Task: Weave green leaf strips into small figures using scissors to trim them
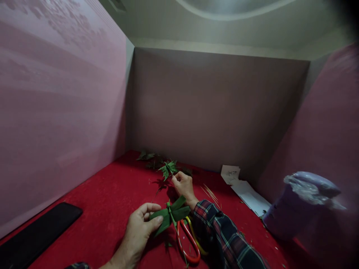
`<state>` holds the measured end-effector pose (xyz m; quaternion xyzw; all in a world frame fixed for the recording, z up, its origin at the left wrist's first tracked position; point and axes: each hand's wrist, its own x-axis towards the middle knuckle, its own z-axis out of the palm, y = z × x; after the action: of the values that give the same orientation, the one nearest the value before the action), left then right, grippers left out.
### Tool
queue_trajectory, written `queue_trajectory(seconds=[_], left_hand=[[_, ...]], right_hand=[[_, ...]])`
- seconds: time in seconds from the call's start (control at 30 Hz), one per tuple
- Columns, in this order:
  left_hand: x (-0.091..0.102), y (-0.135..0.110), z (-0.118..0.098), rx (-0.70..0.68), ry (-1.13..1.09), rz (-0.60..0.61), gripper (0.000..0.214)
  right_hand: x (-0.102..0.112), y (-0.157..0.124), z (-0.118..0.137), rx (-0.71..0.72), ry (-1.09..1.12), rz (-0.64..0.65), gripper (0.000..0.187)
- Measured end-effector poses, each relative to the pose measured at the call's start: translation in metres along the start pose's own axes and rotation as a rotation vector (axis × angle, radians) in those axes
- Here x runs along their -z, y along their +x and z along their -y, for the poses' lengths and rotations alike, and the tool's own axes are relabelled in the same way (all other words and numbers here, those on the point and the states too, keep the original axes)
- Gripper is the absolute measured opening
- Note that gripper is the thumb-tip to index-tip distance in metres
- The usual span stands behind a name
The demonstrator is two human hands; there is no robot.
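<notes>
My left hand (140, 229) pinches a bunch of folded green leaf strips (169, 215) between thumb and fingers, just above the red cloth. My right hand (183, 185), in a plaid sleeve, reaches farther back and is closed on a thin stem that carries a small leafy green sprig (168, 169). Red-handled scissors (187, 239) lie on the cloth under my right forearm, close to the leaf strips.
A red cloth (112, 194) covers the table inside pink-grey walls. More green leaves (147, 157) lie at the back. A black flat object (36, 233) lies at the left. White papers (246, 190), thin sticks (210, 192) and a purple lined bin (297, 205) are at the right.
</notes>
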<state>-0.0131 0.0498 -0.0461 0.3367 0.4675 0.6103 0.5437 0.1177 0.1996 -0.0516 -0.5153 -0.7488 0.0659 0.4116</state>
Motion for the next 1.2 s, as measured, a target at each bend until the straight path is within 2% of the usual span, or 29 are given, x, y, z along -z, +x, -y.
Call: queue_trajectory(seconds=[0.37, 0.67, 0.87, 1.2], left_hand=[[-0.0023, -0.0028, -0.002, -0.021, 0.007, -0.014, 0.034], [-0.0007, -0.0015, 0.0002, -0.012, 0.02, 0.001, 0.035], [-0.0006, -0.0029, -0.0007, -0.022, 0.018, -0.007, 0.033], [0.002, 0.0009, 0.0042, -0.01, 0.032, 0.001, 0.036]], right_hand=[[0.003, -0.0008, 0.0027, -0.019, -0.163, 0.075, 0.018], [0.0055, -0.0006, 0.007, -0.106, -0.241, 0.173, 0.017], [0.0053, 0.0018, 0.0068, -0.145, -0.225, 0.208, 0.017], [0.008, 0.004, 0.0047, -0.17, -0.069, 0.208, 0.02]])
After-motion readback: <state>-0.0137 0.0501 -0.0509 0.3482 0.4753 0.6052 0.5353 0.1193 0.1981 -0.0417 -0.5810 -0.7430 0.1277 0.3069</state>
